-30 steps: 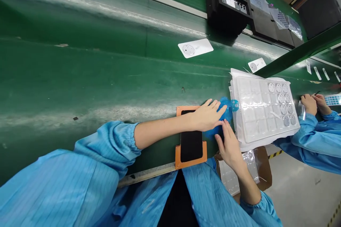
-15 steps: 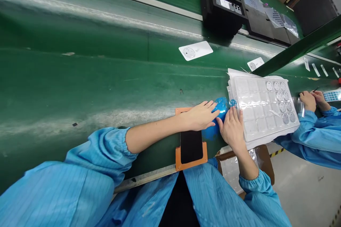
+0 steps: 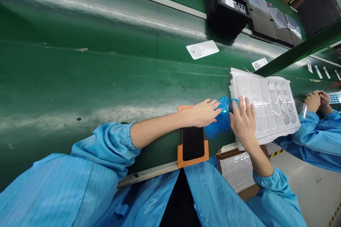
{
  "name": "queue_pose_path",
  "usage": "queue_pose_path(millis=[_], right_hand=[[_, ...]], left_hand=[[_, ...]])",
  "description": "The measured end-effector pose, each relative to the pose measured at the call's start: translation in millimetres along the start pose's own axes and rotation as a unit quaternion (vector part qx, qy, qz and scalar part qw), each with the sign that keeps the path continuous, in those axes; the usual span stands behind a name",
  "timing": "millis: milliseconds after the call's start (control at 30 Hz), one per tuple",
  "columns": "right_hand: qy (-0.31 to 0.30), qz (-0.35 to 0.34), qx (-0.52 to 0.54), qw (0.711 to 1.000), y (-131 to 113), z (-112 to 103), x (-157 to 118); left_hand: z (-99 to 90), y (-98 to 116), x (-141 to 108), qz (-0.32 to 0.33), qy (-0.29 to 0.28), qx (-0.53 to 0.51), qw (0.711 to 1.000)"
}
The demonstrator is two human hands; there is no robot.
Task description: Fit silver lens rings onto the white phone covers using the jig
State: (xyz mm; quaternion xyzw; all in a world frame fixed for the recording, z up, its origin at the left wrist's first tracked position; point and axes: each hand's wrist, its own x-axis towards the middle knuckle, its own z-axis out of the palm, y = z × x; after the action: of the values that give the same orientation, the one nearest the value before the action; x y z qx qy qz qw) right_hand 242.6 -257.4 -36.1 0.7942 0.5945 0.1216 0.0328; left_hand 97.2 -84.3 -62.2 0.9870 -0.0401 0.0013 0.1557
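My left hand (image 3: 205,112) lies open, fingers spread, over the upper part of a black plate (image 3: 193,143) in an orange frame (image 3: 180,156). Its fingertips reach the edge of a crumpled blue film (image 3: 218,126) on the green surface. My right hand (image 3: 243,122) is open with its fingers stretched out, over the left edge of a clear compartment tray (image 3: 262,108). A small blue piece (image 3: 233,103) shows beside its fingers. Round metallic discs (image 3: 283,107) sit in the tray's right columns. Neither hand visibly holds anything.
White cards (image 3: 203,49) lie on the green surface (image 3: 119,78) beyond my hands. A black rack (image 3: 226,3) stands at the back. A green bar (image 3: 298,51) slants above the tray. Another person's hands (image 3: 317,101) are at the right. A cardboard box (image 3: 249,193) sits below the edge.
My right hand has moved right, away from the blue film and over the tray's edge, its fingers more spread. My left hand stays over the plate. The view has shifted slightly.
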Motion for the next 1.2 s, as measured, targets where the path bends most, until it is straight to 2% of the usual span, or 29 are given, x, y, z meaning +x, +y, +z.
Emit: queue_pose_path(millis=[100, 200, 300, 367, 467, 533, 567, 667, 767, 867, 933, 1000, 1100, 1200], right_hand=[[-0.043, -0.022, 0.000, 0.999, 21.9, 4.1, 26.5], [-0.070, -0.043, 0.004, 0.997, 33.2, 11.1, 45.4], [-0.058, -0.057, 0.048, 0.996, 36.0, 4.1, 49.5], [-0.039, -0.046, 0.126, 0.990, 36.4, -9.5, 46.5], [-0.056, 0.001, 0.291, 0.955, 34.6, -26.9, 42.0], [-0.099, 0.012, 0.367, 0.925, 29.9, -26.2, 41.7], [-0.116, 0.007, 0.375, 0.920, 26.5, -21.6, 42.3], [-0.113, -0.018, 0.301, 0.947, 13.8, 1.0, 43.4], [-0.089, -0.029, 0.222, 0.971, 2.5, 19.4, 40.1], [-0.130, -0.019, 0.197, 0.972, -5.9, 27.6, 34.9], [-0.174, -0.006, 0.185, 0.967, -11.2, 30.2, 32.3], [-0.202, -0.004, 0.183, 0.962, -16.8, 31.6, 29.2], [-0.200, -0.018, 0.195, 0.960, -25.3, 31.2, 18.7], [-0.190, -0.037, 0.213, 0.958, -31.4, 28.1, 1.1]], left_hand=[[3.6, 0.6, -0.9, -0.001, 0.002, 0.012, 1.000], [8.6, 0.7, -1.4, -0.005, 0.024, 0.010, 1.000], [9.8, -1.9, 0.7, -0.006, 0.049, -0.031, 0.998], [5.4, -6.5, 2.7, 0.006, 0.053, -0.085, 0.995], [-9.5, -17.1, 3.5, 0.002, 0.058, -0.173, 0.983], [-22.7, -24.6, 1.8, -0.031, 0.065, -0.209, 0.975], [-29.3, -27.8, 0.4, -0.051, 0.066, -0.218, 0.972], [-45.8, -30.7, -6.6, -0.094, 0.039, -0.197, 0.975], [-51.0, -13.8, -19.8, -0.096, 0.002, -0.089, 0.991], [-39.1, 26.5, -41.7, -0.028, 0.007, 0.028, 0.999], [-22.3, 57.1, -59.2, 0.093, 0.008, 0.032, 0.995], [-2.6, 80.8, -75.4, 0.167, 0.008, 0.025, 0.986], [20.9, 94.1, -90.5, 0.178, 0.035, 0.061, 0.982], [28.3, 84.8, -95.6, 0.161, 0.059, 0.073, 0.982]])
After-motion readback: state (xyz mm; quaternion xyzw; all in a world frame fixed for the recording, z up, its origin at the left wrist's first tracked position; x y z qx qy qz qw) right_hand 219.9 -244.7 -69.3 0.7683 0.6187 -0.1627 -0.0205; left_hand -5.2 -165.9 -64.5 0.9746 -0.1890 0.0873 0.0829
